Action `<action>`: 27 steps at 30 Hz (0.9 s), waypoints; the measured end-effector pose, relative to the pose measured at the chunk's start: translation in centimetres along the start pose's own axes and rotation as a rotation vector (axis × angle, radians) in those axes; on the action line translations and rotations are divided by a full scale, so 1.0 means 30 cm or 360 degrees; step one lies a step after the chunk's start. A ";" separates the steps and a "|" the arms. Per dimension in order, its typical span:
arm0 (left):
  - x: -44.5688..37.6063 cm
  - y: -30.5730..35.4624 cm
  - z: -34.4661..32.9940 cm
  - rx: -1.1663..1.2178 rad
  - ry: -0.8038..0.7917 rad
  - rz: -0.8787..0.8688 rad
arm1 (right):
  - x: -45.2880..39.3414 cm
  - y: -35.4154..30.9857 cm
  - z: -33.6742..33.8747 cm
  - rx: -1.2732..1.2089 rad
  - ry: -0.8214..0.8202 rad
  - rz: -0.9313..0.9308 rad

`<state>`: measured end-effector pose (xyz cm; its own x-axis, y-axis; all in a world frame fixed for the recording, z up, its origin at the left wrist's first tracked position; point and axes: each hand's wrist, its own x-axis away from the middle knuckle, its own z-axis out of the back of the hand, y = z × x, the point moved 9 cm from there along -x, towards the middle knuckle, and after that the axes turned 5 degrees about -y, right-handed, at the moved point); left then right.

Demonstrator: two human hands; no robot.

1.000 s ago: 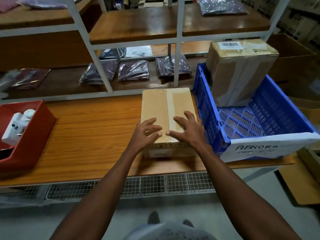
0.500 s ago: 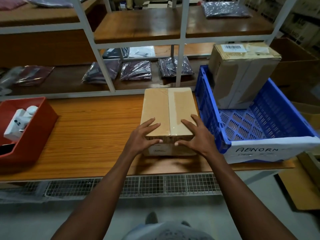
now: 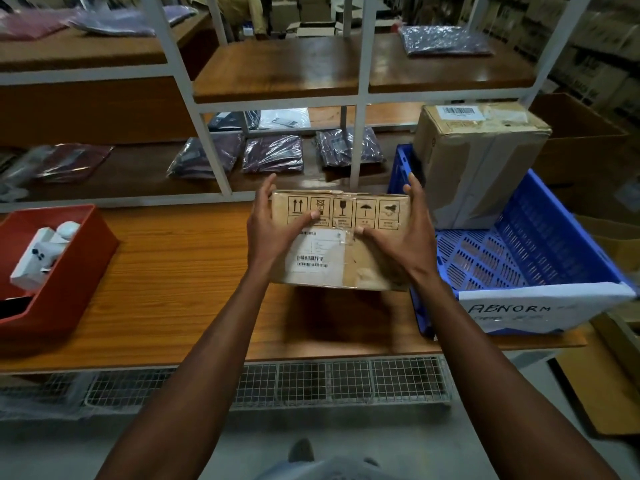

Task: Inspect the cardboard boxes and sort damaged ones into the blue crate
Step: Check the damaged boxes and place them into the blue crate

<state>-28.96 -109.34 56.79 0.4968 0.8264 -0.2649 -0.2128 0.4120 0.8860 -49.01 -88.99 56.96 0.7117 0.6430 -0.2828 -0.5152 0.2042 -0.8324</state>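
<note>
A small taped cardboard box (image 3: 341, 252) is tipped up off the wooden table, its face with handling symbols and a white barcode label turned toward me. My left hand (image 3: 273, 226) grips its left side and my right hand (image 3: 403, 237) grips its right side, thumbs on the front face. Its lower right corner looks creased. To the right sits the blue crate (image 3: 561, 244) with a white "ABNORM" label on its front wall. A larger cardboard box (image 3: 474, 161) stands inside the crate at its far end.
A red bin (image 3: 72, 271) holding white items sits at the table's left. White-framed shelves (image 3: 207, 140) behind the table carry several plastic-wrapped garment packs. Brown cartons stand right of the crate. A wire mesh rack runs under the table edge.
The box lay flat on the table under both palms; now both hands have shifted to its sides and tilted it up, label face toward me.
</note>
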 end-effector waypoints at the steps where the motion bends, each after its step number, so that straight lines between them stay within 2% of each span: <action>1: -0.002 -0.004 -0.003 0.0021 -0.0060 -0.0002 | -0.010 -0.007 0.008 0.0005 0.0010 -0.0007; 5: 0.009 -0.011 -0.045 -0.0007 -0.0414 0.0006 | -0.048 -0.032 0.032 -0.0009 0.0051 -0.0010; 8: 0.009 0.018 -0.070 -0.0083 -0.0530 -0.0059 | -0.085 -0.043 0.039 0.0029 0.0117 -0.0021; 13: -0.027 0.034 -0.087 -0.0029 -0.0504 -0.0024 | -0.107 -0.078 0.009 0.0330 0.0122 0.0101; 17: -0.062 0.039 -0.094 0.0017 -0.0449 0.0023 | -0.049 -0.050 -0.071 0.0725 -0.0062 0.0017; 27: -0.094 0.043 -0.108 0.0039 -0.0395 0.0159 | 0.072 -0.035 -0.223 0.0877 -0.0256 -0.0040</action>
<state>-33.36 -109.90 57.45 0.6663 0.7417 -0.0770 -0.2523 0.3214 0.9127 -43.73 -92.77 54.04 0.6673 0.7286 -0.1542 -0.7027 0.5475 -0.4543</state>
